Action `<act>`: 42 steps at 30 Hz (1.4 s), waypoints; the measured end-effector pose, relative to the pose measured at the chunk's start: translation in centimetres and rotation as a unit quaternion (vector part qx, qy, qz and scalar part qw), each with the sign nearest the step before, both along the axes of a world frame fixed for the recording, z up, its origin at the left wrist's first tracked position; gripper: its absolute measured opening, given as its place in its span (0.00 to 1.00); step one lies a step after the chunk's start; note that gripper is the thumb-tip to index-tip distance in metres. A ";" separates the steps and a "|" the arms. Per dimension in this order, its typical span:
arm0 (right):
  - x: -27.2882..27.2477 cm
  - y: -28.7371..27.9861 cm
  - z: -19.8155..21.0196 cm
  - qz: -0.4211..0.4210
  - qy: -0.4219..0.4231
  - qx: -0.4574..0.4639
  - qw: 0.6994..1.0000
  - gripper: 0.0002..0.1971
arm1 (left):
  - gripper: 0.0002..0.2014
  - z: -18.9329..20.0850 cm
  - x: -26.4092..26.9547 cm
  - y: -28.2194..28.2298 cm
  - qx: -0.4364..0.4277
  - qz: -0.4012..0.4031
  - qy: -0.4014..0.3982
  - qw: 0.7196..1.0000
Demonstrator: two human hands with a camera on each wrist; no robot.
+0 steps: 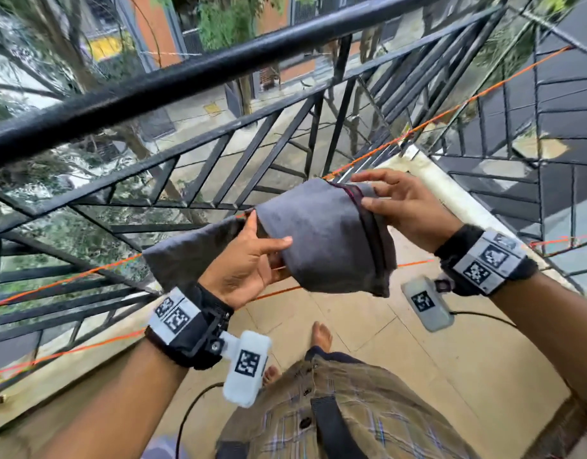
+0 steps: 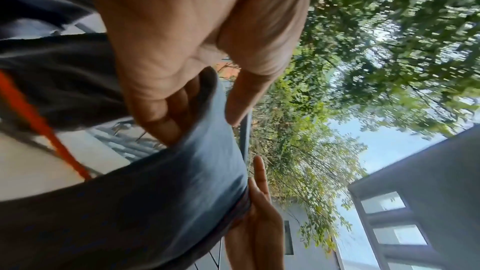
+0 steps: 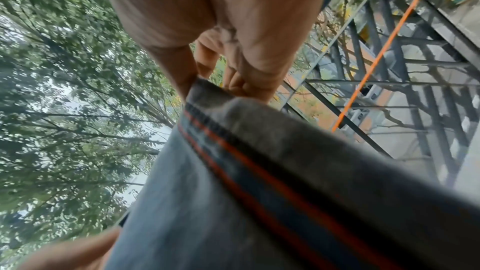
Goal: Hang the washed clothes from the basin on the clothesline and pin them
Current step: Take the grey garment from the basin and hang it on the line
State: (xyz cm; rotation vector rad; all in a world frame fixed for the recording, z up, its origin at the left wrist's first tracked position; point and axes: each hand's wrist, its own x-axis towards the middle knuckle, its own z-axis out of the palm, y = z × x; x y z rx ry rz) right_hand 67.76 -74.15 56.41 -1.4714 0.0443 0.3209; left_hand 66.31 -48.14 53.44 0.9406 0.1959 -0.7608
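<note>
Beside balcony railing (image 1: 219,134), both hands' fingers (image 1: 378,203) pinch grey cloth (image 1: 318,233) (draped over clothesline (image 1: 418,127)).

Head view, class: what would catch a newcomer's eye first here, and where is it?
The grey cloth at the centre, draped over an orange clothesline and held at either end by the left hand and right hand. Behind it, the black railing crosses the upper frame.

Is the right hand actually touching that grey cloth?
Touching. The right wrist view shows the right hand pinching the grey cloth at its striped hem between thumb and fingers; the head view agrees.
</note>
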 end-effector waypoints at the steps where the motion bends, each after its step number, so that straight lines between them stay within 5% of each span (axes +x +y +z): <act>1: 0.8 -0.1 1.0 0.001 -0.001 -0.002 1.000 0.26 | 0.36 0.6 0.2 0.1 0.017 0.012 -0.004 1.000; 5: 4.9 -0.5 4.8 0.037 -0.018 -0.036 0.999 0.22 | 0.23 4.2 3.4 0.6 0.028 0.058 -0.007 0.998; 11: 12.7 0.8 7.2 0.023 0.011 -0.041 0.999 0.20 | 0.41 8.1 10.6 1.4 -0.067 0.137 -0.031 0.988; 17: 17.0 0.2 3.9 0.033 0.062 0.038 0.997 0.35 | 0.18 7.5 14.4 -0.5 -0.032 0.209 -0.011 0.977; 21: 17.2 -1.0 -0.2 0.126 0.087 0.036 0.988 0.40 | 0.11 5.7 14.8 -2.0 0.062 0.192 0.006 0.979; 26: 16.4 -2.1 -5.2 0.107 0.153 -0.032 0.982 0.31 | 0.20 0.7 12.1 -3.8 0.184 0.127 0.029 0.974; 30: 15.4 -3.1 -8.9 0.108 0.184 -0.077 0.974 0.24 | 0.17 -3.1 10.0 -3.8 0.250 0.071 0.046 0.965; 33: 15.6 -3.4 -10.9 0.092 0.170 -0.074 0.978 0.17 | 0.14 -4.9 9.5 -4.1 0.310 0.021 0.043 0.950; 37: 16.7 -4.4 -13.2 0.181 0.108 -0.105 0.972 0.16 | 0.16 -7.0 9.3 -4.6 0.336 -0.097 0.058 0.935; 42: 16.2 -6.6 -17.7 0.274 0.053 -0.282 0.918 0.23 | 0.10 -9.0 9.3 -4.2 0.378 -0.128 0.056 0.915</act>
